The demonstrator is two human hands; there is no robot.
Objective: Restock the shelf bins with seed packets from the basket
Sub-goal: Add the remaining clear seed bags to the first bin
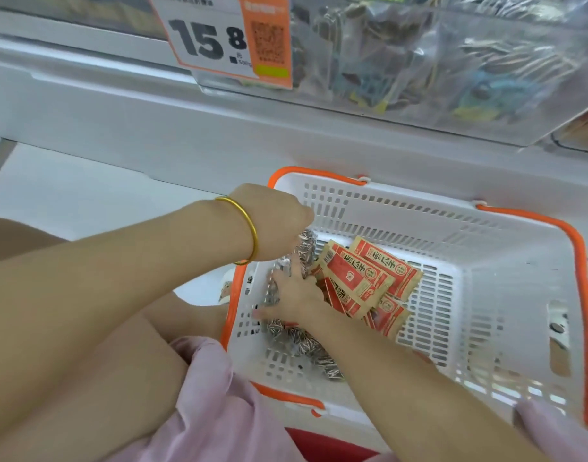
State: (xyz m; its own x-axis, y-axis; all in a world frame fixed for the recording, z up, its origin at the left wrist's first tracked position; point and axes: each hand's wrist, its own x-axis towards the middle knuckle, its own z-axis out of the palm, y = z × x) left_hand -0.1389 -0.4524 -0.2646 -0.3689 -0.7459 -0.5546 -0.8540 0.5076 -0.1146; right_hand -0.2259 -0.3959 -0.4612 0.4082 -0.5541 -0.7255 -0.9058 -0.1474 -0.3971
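Note:
A white basket [485, 248] with orange handles stands on the floor below the shelf. Inside lie red-and-tan seed packets [362, 278] in the middle and clear packets of striped seeds [296, 338] along the left wall. My left hand [272, 221], a gold bangle on its wrist, reaches in over the left rim and grips an upright bundle of clear seed packets [306, 245]. Just below it, my right hand [292, 295] lies with spread fingers against the clear packets. Above, a clear shelf bin [452, 61] holds striped-seed packets.
A price tag reading 15.8 [219, 38] hangs on the shelf bin's front at upper left. The white shelf base [119, 105] runs behind the basket. My knees and a pink garment [212, 395] crowd the lower left. A red object [326, 445] sits under the basket's near edge.

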